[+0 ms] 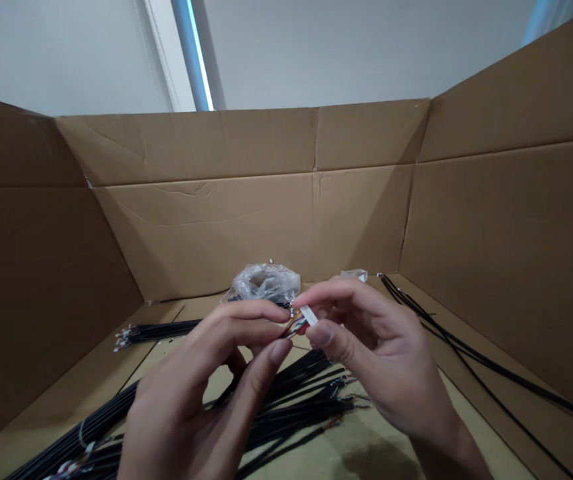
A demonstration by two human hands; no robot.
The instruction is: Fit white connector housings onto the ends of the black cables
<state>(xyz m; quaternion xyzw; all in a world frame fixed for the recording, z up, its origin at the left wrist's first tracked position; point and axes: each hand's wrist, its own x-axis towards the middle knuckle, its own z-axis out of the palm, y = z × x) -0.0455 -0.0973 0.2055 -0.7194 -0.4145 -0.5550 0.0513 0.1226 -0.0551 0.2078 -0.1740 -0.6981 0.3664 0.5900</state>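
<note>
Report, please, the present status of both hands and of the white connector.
Left hand pinching coloured wires. White connector in grip of right hand, at wire ends. Nearby: black cables under both hands, plastic bag behind.

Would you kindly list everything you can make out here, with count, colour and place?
connector: one, white, centre
wires: several, multicoloured, at the connector
cables: many, black, left, centre and right
plastic: two pieces, clear, back centre and right of it
cardboard: several panels, brown, sides, back and underneath
wall: one, pale grey, behind
strip: one, blue, top left
left hand: one, bare, pinching the wires
right hand: one, bare, holding the connector
</note>
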